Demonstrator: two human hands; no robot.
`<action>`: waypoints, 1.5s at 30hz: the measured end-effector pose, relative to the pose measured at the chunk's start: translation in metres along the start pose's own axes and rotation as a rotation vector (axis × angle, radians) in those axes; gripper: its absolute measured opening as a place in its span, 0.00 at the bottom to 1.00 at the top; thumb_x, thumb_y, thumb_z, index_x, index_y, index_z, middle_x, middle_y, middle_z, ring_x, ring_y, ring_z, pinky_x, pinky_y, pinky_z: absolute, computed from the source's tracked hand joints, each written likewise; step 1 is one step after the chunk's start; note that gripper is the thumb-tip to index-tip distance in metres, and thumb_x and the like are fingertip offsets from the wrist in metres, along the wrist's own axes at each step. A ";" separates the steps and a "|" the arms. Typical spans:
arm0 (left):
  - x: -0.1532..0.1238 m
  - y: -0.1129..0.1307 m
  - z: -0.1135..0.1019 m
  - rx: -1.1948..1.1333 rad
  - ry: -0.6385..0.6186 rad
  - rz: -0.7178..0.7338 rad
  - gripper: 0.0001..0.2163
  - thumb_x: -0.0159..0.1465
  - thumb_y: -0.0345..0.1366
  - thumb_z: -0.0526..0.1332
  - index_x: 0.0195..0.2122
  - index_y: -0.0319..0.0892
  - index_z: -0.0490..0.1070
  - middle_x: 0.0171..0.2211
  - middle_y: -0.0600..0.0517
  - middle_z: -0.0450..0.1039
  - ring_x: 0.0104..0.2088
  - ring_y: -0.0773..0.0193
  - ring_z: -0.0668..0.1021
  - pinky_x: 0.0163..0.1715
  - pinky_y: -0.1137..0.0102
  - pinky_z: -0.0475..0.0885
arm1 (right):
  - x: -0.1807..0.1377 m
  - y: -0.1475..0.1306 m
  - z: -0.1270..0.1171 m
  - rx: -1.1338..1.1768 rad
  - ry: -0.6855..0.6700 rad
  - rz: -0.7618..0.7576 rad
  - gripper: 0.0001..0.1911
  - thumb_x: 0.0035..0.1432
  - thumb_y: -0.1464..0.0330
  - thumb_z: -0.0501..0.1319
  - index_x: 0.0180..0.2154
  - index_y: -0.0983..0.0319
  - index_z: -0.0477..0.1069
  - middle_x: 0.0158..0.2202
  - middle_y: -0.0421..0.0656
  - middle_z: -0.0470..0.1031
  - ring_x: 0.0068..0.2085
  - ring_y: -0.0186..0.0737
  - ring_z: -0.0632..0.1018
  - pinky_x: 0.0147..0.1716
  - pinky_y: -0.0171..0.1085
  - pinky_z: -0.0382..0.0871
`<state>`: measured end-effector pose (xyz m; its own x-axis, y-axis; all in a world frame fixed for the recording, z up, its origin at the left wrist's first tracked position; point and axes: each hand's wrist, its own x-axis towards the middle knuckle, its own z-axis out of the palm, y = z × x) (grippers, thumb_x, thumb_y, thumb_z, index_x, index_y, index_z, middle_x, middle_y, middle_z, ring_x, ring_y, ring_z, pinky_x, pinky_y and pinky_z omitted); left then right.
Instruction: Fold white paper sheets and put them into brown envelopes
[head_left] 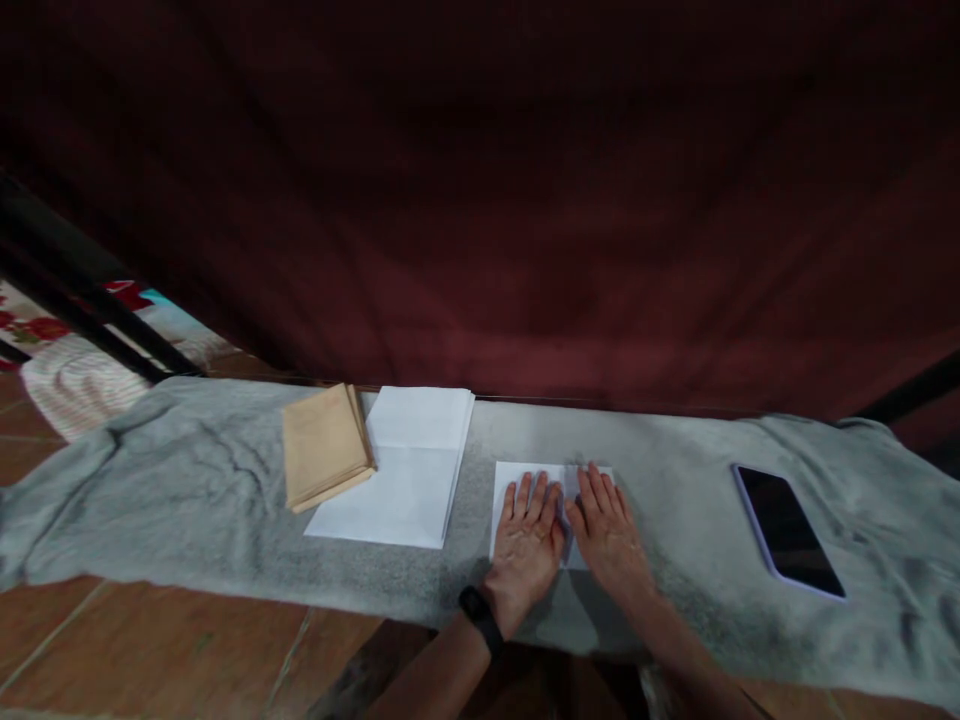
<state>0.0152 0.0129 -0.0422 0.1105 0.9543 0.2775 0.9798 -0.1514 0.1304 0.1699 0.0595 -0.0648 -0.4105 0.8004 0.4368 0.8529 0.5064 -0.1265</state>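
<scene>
I see left hand (525, 540) and right hand (609, 538) flat on white paper (568, 484), fingers grasping nothing; likely smoothing step; next move calls for even pressure.

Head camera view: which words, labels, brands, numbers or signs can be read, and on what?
None can be read. Brown stack, white sheets, the paper under the left hand and right hand, and the phone show no legible text; the wristband is too dark to tell.
</scene>
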 end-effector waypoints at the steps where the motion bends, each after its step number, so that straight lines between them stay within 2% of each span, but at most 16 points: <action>1: 0.000 0.000 0.000 0.011 -0.005 0.005 0.25 0.71 0.34 0.50 0.70 0.43 0.57 0.72 0.49 0.56 0.71 0.50 0.58 0.69 0.48 0.59 | 0.000 -0.003 0.000 0.021 -0.027 -0.029 0.29 0.74 0.62 0.43 0.70 0.67 0.56 0.72 0.55 0.55 0.71 0.53 0.58 0.66 0.57 0.58; 5: 0.000 0.001 -0.003 0.030 -0.023 0.027 0.27 0.71 0.32 0.48 0.72 0.40 0.53 0.72 0.46 0.55 0.71 0.50 0.58 0.69 0.48 0.59 | -0.004 -0.012 0.000 0.042 -0.073 -0.122 0.27 0.74 0.66 0.43 0.69 0.64 0.58 0.71 0.51 0.59 0.71 0.47 0.60 0.68 0.53 0.56; 9: -0.005 -0.004 -0.007 -0.006 -0.026 0.028 0.26 0.73 0.34 0.47 0.71 0.37 0.53 0.72 0.44 0.55 0.72 0.54 0.57 0.70 0.53 0.57 | -0.009 -0.012 -0.001 0.010 -0.052 -0.170 0.27 0.72 0.70 0.45 0.69 0.65 0.59 0.71 0.51 0.59 0.72 0.48 0.58 0.69 0.54 0.54; 13: -0.013 -0.017 -0.009 -0.011 0.012 -0.004 0.26 0.74 0.40 0.47 0.71 0.37 0.53 0.71 0.42 0.56 0.72 0.54 0.57 0.69 0.52 0.60 | -0.010 -0.014 -0.001 -0.003 -0.052 -0.124 0.28 0.73 0.66 0.46 0.70 0.64 0.56 0.71 0.51 0.57 0.71 0.50 0.59 0.68 0.57 0.54; 17: -0.019 -0.038 -0.011 0.056 0.060 -0.068 0.28 0.74 0.44 0.48 0.71 0.34 0.52 0.71 0.39 0.55 0.71 0.52 0.58 0.68 0.52 0.60 | -0.009 -0.016 0.001 -0.018 -0.040 -0.078 0.28 0.74 0.60 0.47 0.68 0.66 0.59 0.71 0.52 0.57 0.71 0.51 0.60 0.68 0.55 0.54; 20: -0.021 -0.047 -0.010 0.087 0.039 -0.080 0.30 0.74 0.48 0.48 0.71 0.33 0.52 0.71 0.38 0.55 0.71 0.51 0.59 0.67 0.53 0.62 | -0.009 -0.017 0.001 -0.023 -0.042 -0.059 0.29 0.74 0.59 0.46 0.68 0.67 0.60 0.72 0.53 0.56 0.71 0.51 0.60 0.68 0.54 0.53; 25: -0.021 -0.050 -0.012 0.089 0.002 -0.066 0.31 0.74 0.51 0.48 0.71 0.36 0.53 0.71 0.39 0.55 0.71 0.52 0.59 0.68 0.53 0.61 | -0.007 -0.016 -0.003 -0.040 -0.046 -0.017 0.28 0.74 0.61 0.46 0.69 0.64 0.59 0.71 0.51 0.58 0.70 0.49 0.61 0.68 0.52 0.52; 29: -0.021 -0.050 -0.016 0.085 -0.005 -0.061 0.31 0.74 0.51 0.46 0.71 0.35 0.54 0.71 0.39 0.55 0.70 0.51 0.60 0.68 0.53 0.61 | -0.008 -0.006 -0.009 -0.086 -0.046 0.033 0.28 0.74 0.60 0.47 0.69 0.65 0.58 0.71 0.52 0.58 0.69 0.50 0.63 0.68 0.53 0.51; 34: -0.021 -0.052 -0.013 0.070 -0.001 -0.060 0.32 0.73 0.53 0.47 0.71 0.36 0.55 0.71 0.39 0.55 0.70 0.49 0.60 0.67 0.52 0.61 | -0.010 0.019 -0.014 -0.143 -0.093 0.119 0.31 0.73 0.56 0.49 0.70 0.62 0.57 0.70 0.50 0.59 0.69 0.54 0.63 0.68 0.55 0.52; 39: -0.022 -0.052 -0.012 0.069 0.023 -0.054 0.35 0.71 0.58 0.48 0.71 0.37 0.55 0.71 0.38 0.54 0.71 0.48 0.59 0.68 0.51 0.60 | -0.009 0.036 -0.020 -0.143 -0.057 0.209 0.33 0.73 0.56 0.45 0.68 0.71 0.60 0.69 0.58 0.61 0.68 0.60 0.63 0.66 0.59 0.56; 41: -0.022 -0.051 -0.013 0.084 0.012 -0.048 0.36 0.71 0.58 0.47 0.71 0.36 0.55 0.71 0.38 0.53 0.71 0.48 0.59 0.68 0.51 0.60 | -0.009 0.031 -0.026 -0.075 -0.027 0.157 0.32 0.74 0.57 0.45 0.70 0.70 0.55 0.70 0.57 0.58 0.69 0.57 0.62 0.66 0.57 0.58; 43: -0.022 -0.051 -0.014 0.103 -0.005 -0.052 0.36 0.71 0.59 0.47 0.70 0.36 0.56 0.71 0.37 0.53 0.71 0.47 0.59 0.67 0.51 0.60 | -0.011 0.018 -0.032 0.024 -0.028 0.036 0.33 0.74 0.59 0.46 0.73 0.64 0.46 0.72 0.53 0.55 0.71 0.52 0.60 0.66 0.54 0.59; 45: -0.021 -0.050 -0.014 0.115 -0.016 -0.057 0.36 0.71 0.59 0.47 0.71 0.36 0.55 0.71 0.38 0.53 0.71 0.47 0.59 0.67 0.51 0.60 | -0.016 0.001 -0.037 0.098 -0.077 -0.094 0.33 0.74 0.60 0.47 0.74 0.60 0.41 0.73 0.49 0.53 0.71 0.48 0.59 0.67 0.52 0.59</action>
<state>-0.0388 -0.0030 -0.0416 0.0558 0.9648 0.2571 0.9971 -0.0671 0.0351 0.1897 0.0355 -0.0389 -0.5142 0.7682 0.3814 0.7755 0.6064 -0.1760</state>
